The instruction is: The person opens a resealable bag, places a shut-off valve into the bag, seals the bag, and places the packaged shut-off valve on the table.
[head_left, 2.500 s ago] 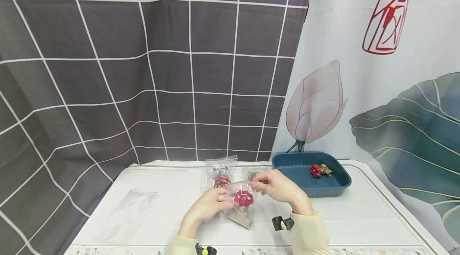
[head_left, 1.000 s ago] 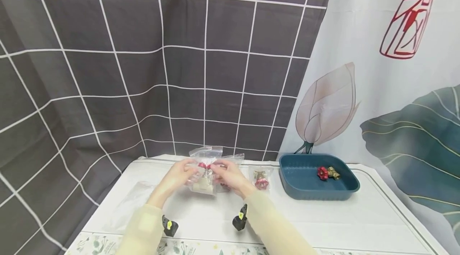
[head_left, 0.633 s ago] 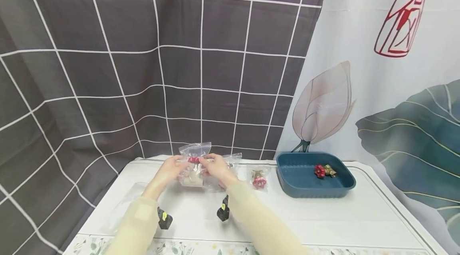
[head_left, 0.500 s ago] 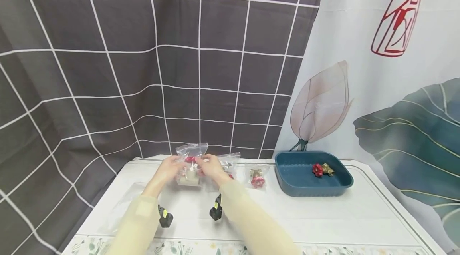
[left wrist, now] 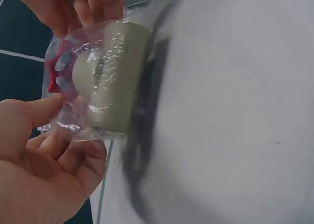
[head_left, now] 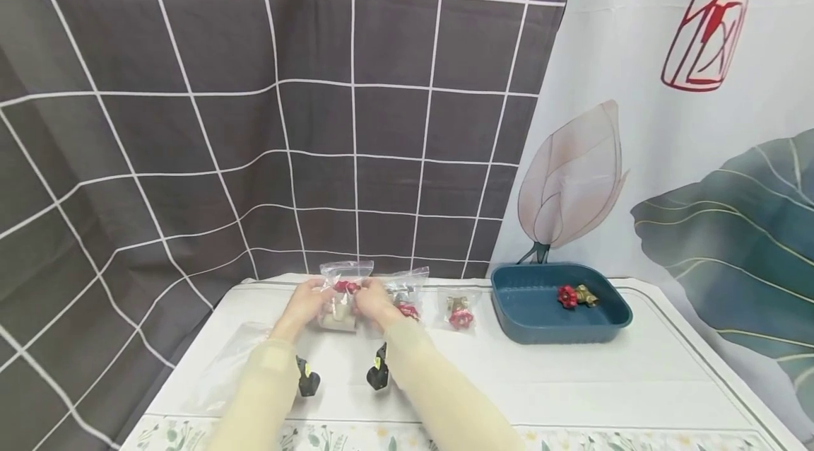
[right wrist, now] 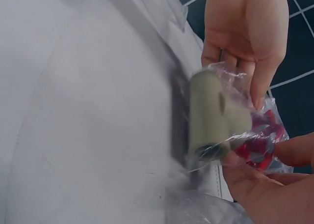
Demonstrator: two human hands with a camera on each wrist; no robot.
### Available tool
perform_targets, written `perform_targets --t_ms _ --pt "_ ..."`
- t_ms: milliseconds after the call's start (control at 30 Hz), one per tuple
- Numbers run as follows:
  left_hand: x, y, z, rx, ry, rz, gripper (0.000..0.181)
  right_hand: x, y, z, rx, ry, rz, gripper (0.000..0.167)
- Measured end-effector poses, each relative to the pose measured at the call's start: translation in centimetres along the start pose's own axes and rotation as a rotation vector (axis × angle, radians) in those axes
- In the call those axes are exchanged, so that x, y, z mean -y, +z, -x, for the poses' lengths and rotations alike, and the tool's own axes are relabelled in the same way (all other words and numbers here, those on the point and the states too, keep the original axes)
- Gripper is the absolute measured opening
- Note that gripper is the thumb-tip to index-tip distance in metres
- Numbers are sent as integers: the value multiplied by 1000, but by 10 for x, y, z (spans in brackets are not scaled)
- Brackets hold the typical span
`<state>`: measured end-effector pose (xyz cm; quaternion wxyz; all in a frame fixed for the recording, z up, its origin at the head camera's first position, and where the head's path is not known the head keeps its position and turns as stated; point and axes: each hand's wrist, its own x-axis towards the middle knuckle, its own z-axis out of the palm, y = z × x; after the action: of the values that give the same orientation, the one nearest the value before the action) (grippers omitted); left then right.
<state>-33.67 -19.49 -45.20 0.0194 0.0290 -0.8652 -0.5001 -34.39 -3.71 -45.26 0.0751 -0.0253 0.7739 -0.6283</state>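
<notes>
Both hands hold a clear zip bag with a valve [head_left: 338, 317] in it, near the back left of the table. The valve has a thick pale olive body [left wrist: 125, 79] and a red handwheel [right wrist: 262, 140]. My left hand [head_left: 302, 306] grips the bag's left side, its thumb by the handwheel. From the right side, my right hand [head_left: 374, 301] pinches the bag near the wheel. The wrist views show the body lying crosswise at the bag's bottom, close to the white surface. Whether it touches that surface I cannot tell.
Just right of the hands lies another bagged red-wheeled valve [head_left: 407, 309], partly hidden. Farther right is a bagged brass valve [head_left: 459, 313]. A blue tray [head_left: 528, 332] holds an unbagged brass valve with a red wheel [head_left: 575, 295]. Flat clear plastic [head_left: 222, 373] lies at left.
The hands have carried the bagged valve from the table's middle to the back left, uncovering the other bags. Over the last half second they stay almost in place, still holding it.
</notes>
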Motion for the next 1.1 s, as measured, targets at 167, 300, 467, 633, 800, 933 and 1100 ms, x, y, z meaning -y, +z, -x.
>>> perform_targets --t_ms 167,300,467,633,800,933,1100 --pt "10 7 -2 -14 5 -46 51 -8 2 0 -13 -1 69 65" --pt "16 11 -2 2 -15 -18 56 -14 6 0 -25 7 26 60" --pt "19 11 -1 52 -55 -35 65 -17 11 2 -22 31 -40 53" --pt "21 8 -2 86 -84 -37 71 -16 14 5 -35 25 -31 49" --pt "23 1 0 95 -72 -62 69 -15 18 10 -63 -21 33 50" --pt "22 -4 3 120 -69 -11 65 -13 17 15 -49 -54 104 46" --pt "13 -9 9 157 -24 -74 60 -4 9 24 -23 -102 224 48"
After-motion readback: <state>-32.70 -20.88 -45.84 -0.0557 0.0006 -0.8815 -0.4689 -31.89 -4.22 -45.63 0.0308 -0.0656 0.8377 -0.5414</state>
